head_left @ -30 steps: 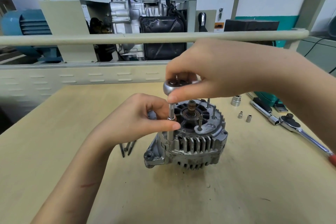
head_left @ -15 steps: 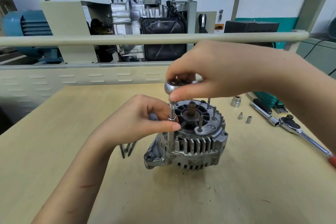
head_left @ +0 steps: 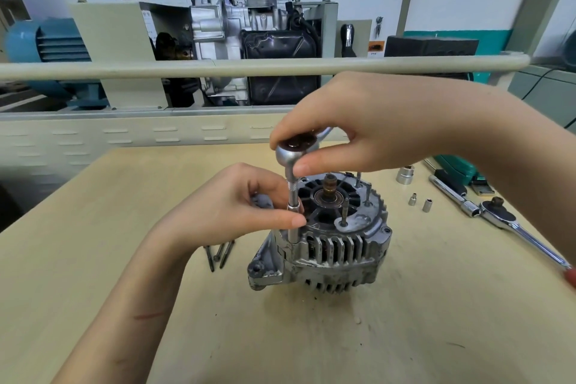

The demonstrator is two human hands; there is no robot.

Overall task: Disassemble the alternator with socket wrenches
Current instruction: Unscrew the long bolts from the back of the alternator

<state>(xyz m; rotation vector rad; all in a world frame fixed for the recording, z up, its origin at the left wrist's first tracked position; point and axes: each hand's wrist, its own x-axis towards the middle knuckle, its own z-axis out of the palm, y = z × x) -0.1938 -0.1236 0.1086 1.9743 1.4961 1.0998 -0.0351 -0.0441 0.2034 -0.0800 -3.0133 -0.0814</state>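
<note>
Currently loosening a through bolt: my right hand (head_left: 367, 121) pinches the ratchet head (head_left: 296, 148), my left hand (head_left: 237, 206) pinches its extension (head_left: 294, 196) seated on the alternator (head_left: 330, 246) mid-table (head_left: 124, 196); next I'd keep turning, then lift the bolt out.
</note>
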